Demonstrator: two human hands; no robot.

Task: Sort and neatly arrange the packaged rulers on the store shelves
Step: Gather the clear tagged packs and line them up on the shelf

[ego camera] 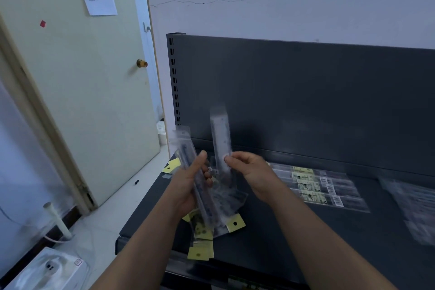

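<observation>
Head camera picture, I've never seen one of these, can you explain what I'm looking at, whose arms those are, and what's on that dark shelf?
There is no machine here. The one picture comes from a camera worn on a person's head, looking forward and down, so the two bare arms are the wearer's own. The left hand grips a bundle of rulers in clear packets. The right hand pinches one more packaged ruler between its fingers, standing nearly upright. Below the hands, on the dark shelf, lies a loose pile of packets with yellow tags. To the right a tidy row of packets lies flat, and further right is another stack, too blurred to describe. A door stands at the left.
</observation>
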